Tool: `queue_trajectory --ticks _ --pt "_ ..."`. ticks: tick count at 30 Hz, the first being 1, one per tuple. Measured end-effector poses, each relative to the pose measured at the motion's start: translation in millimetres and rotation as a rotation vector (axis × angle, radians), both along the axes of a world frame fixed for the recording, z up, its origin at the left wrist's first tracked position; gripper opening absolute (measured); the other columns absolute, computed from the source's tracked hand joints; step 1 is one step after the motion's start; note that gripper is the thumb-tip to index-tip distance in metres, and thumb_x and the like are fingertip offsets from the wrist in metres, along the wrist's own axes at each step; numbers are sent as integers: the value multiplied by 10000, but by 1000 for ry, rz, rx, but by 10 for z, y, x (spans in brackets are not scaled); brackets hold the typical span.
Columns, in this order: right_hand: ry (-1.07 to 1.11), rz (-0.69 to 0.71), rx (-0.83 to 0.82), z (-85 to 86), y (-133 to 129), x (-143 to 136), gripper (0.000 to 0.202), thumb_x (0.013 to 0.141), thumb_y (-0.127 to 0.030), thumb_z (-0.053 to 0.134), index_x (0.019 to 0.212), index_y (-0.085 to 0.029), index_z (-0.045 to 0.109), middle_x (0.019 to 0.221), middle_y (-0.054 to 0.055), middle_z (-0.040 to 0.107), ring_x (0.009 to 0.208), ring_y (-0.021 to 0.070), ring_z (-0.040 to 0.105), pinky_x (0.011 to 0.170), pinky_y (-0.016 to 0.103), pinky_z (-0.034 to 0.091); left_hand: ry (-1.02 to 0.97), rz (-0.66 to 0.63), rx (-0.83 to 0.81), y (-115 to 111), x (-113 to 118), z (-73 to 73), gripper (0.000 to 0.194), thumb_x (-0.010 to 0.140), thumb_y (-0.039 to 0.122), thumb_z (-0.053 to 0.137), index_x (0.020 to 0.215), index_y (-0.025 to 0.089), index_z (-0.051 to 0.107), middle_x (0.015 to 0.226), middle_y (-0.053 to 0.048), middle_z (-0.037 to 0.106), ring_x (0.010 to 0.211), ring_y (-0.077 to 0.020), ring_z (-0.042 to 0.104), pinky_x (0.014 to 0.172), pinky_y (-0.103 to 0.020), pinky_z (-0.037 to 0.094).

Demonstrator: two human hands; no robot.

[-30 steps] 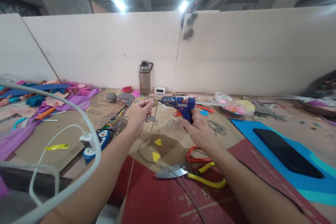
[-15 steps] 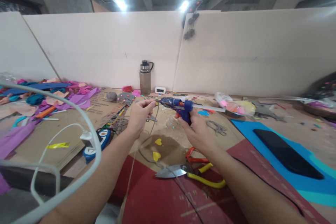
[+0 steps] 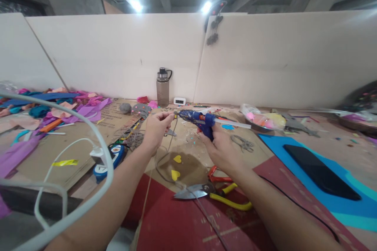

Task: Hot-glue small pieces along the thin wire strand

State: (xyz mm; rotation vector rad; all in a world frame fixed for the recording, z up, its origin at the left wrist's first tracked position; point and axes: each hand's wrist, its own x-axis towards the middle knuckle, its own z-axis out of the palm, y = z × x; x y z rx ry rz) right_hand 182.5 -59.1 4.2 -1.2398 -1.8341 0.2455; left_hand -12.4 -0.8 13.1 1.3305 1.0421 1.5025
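Note:
My right hand (image 3: 219, 145) grips a blue glue gun (image 3: 194, 117), with a clear glue stick (image 3: 234, 124) sticking out of its back. The gun's nozzle points left, close to the fingertips of my left hand (image 3: 157, 127). Those fingers pinch the end of a thin grey cord (image 3: 173, 133), which hangs down and curves across the table. A small yellow bit shows beside the nozzle. Below lie two yellow hearts (image 3: 177, 159). Yellow-handled shears (image 3: 191, 192) and a red-handled tool (image 3: 219, 179) rest nearer to me.
A bottle (image 3: 163, 88) and a small white clock (image 3: 179, 101) stand at the back. On the left are a blue power strip (image 3: 118, 155), a white cable and coloured scraps. A black phone (image 3: 321, 170) lies on blue sheets at the right, near a bowl (image 3: 262, 126).
The glue gun and my right hand have shifted very slightly left. My left hand stays nearly where it was, still pinching the cord.

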Motion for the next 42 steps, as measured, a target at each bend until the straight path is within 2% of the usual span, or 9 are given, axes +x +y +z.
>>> queue_trajectory --ticks 12,21,27,36,42 --pt "-18 -19 20 9 -31 -16 235 897 -314 438 1075 -184 519 953 94 645 855 241 592 763 371 455 -31 30 -5 -30 6 29 261 672 381 725 729 138 650 545 42 479 453 -38 365 423 -165 263" --pt "-36 -36 37 1 -6 -14 253 898 -335 435 1068 -175 533 955 112 649 862 253 591 775 388 457 -15 2 -12 -14 4 14 276 658 402 731 710 144 648 538 40 485 447 -46 363 424 -182 260" --pt "-43 -24 29 25 -34 -22 299 901 -336 433 1125 -163 529 1042 133 647 957 267 592 840 407 456 16 36 12 -16 0 13 251 694 388 706 722 144 655 561 37 483 468 -43 359 436 -178 259" --pt "-54 -23 61 25 -31 -23 291 891 -312 442 1130 -172 532 1043 130 648 960 268 598 840 414 467 -1 42 4 -26 9 29 264 663 402 714 716 150 652 540 45 478 460 -51 360 431 -184 255" --pt "-21 -16 27 34 -36 -20 227 872 -307 452 1042 -189 545 944 104 651 852 247 597 765 389 475 -19 9 -13 -24 8 21 269 656 394 724 700 143 638 545 46 473 449 -41 353 425 -184 246"
